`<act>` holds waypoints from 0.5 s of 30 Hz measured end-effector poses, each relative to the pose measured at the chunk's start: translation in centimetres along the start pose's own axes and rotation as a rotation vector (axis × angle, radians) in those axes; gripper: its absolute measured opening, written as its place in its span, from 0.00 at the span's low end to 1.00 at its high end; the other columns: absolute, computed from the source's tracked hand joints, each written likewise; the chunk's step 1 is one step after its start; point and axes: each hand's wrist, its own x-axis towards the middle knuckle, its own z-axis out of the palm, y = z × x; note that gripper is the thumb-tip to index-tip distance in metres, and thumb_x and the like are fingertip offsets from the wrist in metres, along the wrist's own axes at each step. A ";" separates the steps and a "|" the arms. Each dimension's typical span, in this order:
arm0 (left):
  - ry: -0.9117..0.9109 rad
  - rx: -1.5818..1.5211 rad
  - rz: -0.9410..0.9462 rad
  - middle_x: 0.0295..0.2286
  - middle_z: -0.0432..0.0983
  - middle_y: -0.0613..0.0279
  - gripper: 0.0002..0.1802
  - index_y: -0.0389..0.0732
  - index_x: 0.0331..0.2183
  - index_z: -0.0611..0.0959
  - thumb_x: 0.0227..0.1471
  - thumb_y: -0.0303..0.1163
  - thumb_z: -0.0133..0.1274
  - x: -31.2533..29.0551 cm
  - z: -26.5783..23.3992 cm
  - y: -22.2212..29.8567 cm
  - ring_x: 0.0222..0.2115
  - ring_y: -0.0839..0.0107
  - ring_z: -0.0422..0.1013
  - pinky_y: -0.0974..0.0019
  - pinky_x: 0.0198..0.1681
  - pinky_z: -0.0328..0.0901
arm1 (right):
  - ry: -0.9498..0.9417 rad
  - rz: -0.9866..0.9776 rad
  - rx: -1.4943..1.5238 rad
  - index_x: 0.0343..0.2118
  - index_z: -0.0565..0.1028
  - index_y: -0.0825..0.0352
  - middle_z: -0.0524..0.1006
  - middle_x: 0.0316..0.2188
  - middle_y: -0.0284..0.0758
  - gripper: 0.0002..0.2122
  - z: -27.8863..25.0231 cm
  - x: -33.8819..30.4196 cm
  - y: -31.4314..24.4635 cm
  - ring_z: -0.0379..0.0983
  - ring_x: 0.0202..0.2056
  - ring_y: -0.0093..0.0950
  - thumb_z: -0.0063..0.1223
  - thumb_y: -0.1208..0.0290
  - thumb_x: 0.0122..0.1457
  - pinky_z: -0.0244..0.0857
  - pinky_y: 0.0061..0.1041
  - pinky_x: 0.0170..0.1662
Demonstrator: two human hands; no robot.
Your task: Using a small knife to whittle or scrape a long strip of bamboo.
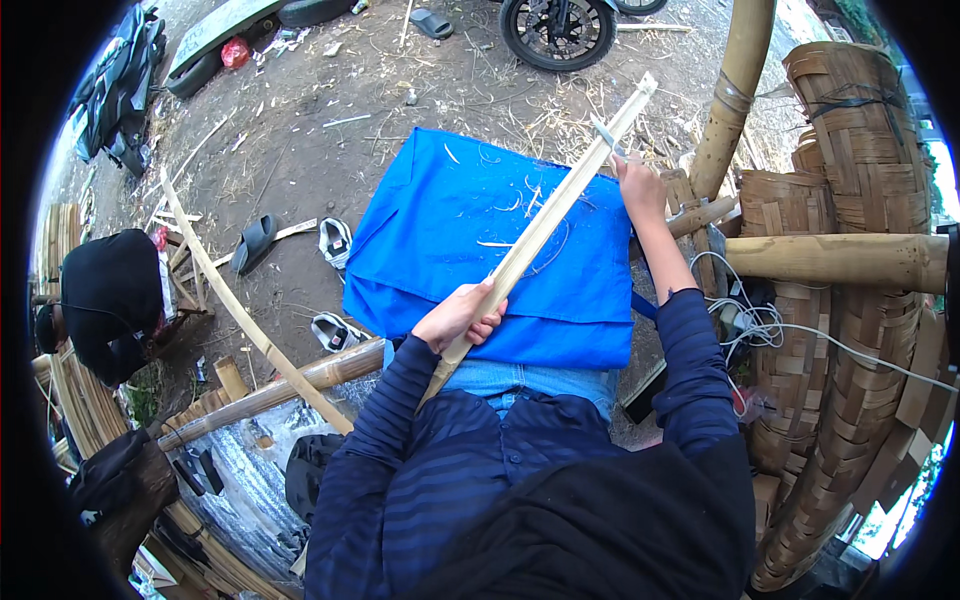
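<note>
A long pale bamboo strip [556, 208] slants across my lap, its near end by my waist and its frayed far end beyond my knees. My left hand [465, 318] is closed around its lower part. Farther up, my right hand [640, 190] grips a knife [606, 135], whose blade lies against the strip near the far end; the handle is mostly hidden in my fingers. Under the strip, a blue cloth [420, 225] covers my thighs, with thin curled shavings [533, 203] scattered on it.
Another bamboo strip [240, 305] leans at my left. Close on the right stand a bamboo pole [735, 95], a horizontal bamboo beam [830, 260], woven bamboo rolls [870, 150] and a tangled white cable [755, 325]. A person in black [110, 300] sits at left; a motorbike wheel [557, 30] stands ahead.
</note>
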 end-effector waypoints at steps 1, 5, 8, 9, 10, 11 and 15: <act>0.001 0.003 0.005 0.17 0.58 0.75 0.27 0.38 0.30 0.70 0.58 0.55 0.37 0.0 0.0 0.1 0.13 0.88 0.52 0.83 0.13 0.49 | 0.006 -0.002 0.001 0.24 0.69 0.67 0.73 0.14 0.43 0.19 0.1 0.4 0.3 0.74 0.20 0.42 0.40 0.53 0.61 0.67 0.40 0.22; -0.006 0.021 0.005 0.17 0.58 0.75 0.25 0.40 0.29 0.69 0.60 0.54 0.34 -0.3 0.1 0.3 0.13 0.88 0.51 0.82 0.13 0.50 | -0.004 0.042 0.005 0.27 0.70 0.68 0.74 0.16 0.46 0.19 0.0 1.9 1.3 0.73 0.22 0.45 0.39 0.54 0.61 0.66 0.43 0.25; -0.015 0.022 -0.009 0.17 0.57 0.75 0.25 0.40 0.29 0.69 0.60 0.54 0.34 -0.3 0.3 0.4 0.13 0.88 0.51 0.83 0.13 0.50 | 0.120 0.052 -0.050 0.22 0.67 0.66 0.74 0.15 0.46 0.20 0.0 3.1 3.0 0.73 0.21 0.45 0.39 0.52 0.61 0.67 0.43 0.23; -0.017 0.011 -0.026 0.17 0.57 0.75 0.26 0.40 0.29 0.69 0.60 0.54 0.35 -0.4 0.2 0.4 0.13 0.88 0.51 0.83 0.13 0.50 | 0.127 0.050 -0.050 0.22 0.67 0.66 0.74 0.15 0.46 0.20 -0.2 3.4 3.3 0.73 0.21 0.45 0.39 0.52 0.61 0.67 0.43 0.23; -0.027 -0.002 -0.011 0.17 0.57 0.75 0.26 0.39 0.29 0.69 0.59 0.54 0.35 -0.5 0.3 0.3 0.13 0.88 0.51 0.83 0.13 0.49 | 0.093 0.074 -0.061 0.22 0.67 0.66 0.74 0.17 0.47 0.20 -0.4 3.8 3.6 0.74 0.22 0.45 0.38 0.52 0.61 0.67 0.43 0.24; -0.027 0.003 -0.003 0.17 0.57 0.75 0.26 0.39 0.29 0.69 0.59 0.54 0.35 -0.7 0.3 0.2 0.13 0.88 0.51 0.83 0.13 0.49 | 0.061 0.098 -0.071 0.22 0.68 0.66 0.74 0.18 0.47 0.21 -0.7 4.4 3.9 0.74 0.24 0.45 0.38 0.52 0.61 0.67 0.43 0.25; -0.055 -0.029 -0.075 0.17 0.58 0.74 0.28 0.37 0.31 0.70 0.58 0.56 0.38 -1.7 -0.2 -0.6 0.13 0.87 0.52 0.82 0.14 0.49 | 0.018 0.394 -0.108 0.30 0.73 0.70 0.76 0.22 0.49 0.22 -4.2 6.3 9.6 0.75 0.27 0.48 0.35 0.53 0.62 0.68 0.44 0.31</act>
